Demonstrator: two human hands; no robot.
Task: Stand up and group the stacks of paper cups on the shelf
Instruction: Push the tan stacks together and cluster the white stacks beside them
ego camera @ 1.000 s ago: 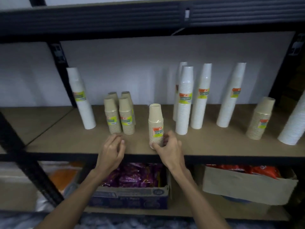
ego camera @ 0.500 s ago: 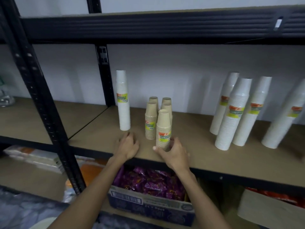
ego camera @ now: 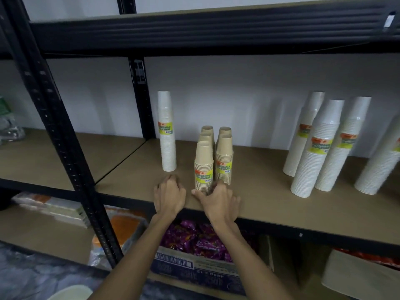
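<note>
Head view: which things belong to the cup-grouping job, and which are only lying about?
Job: front brown cup stack, gripped by the right hand; brown stacks behind it; tall white stack; white stacks at right; shelf board.
Lying about: box of purple packets; cardboard box at lower right.

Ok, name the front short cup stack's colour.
The short paper cup stack is tan; head view.

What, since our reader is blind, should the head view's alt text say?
A person's right hand grips the front stack of tan cups on a shelf, beside four more tan stacks; the left hand rests curled nearby. Tall white stacks stand either side.
</note>
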